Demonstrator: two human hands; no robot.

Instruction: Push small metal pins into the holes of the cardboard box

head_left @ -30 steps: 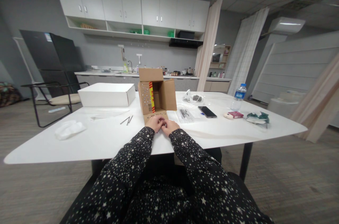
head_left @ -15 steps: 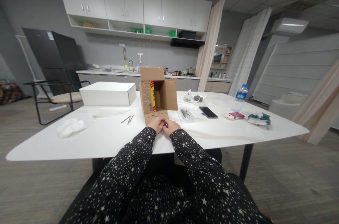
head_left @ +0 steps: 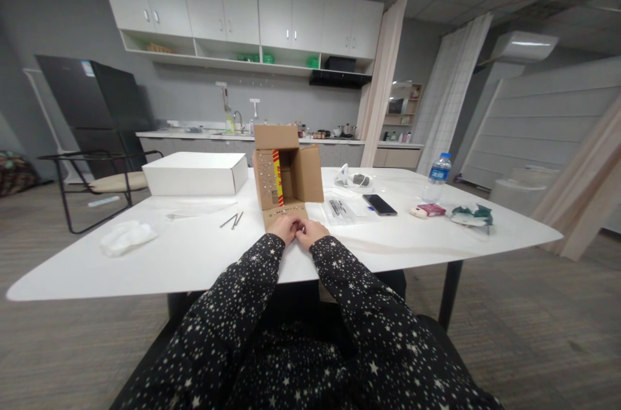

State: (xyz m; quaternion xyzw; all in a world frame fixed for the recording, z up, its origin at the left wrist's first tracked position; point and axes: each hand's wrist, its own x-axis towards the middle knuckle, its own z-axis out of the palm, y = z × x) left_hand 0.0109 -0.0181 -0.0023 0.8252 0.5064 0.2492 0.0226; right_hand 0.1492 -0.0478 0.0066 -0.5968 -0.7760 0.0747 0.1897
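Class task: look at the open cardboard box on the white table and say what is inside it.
Inside the cardboard box, only bare brown walls and a red-yellow strip show. Its shadowed bottom cannot be made out.

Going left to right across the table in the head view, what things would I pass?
Crumpled white cloth → white box → cardboard box → black phone → water bottle → green wrapper.

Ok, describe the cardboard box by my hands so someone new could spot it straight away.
Start at the white table. At its near middle, just beyond the left hand and right hand, stands the brown cardboard box, opening facing you. Unlike the closed white box to its left, it has a red-and-yellow strip.
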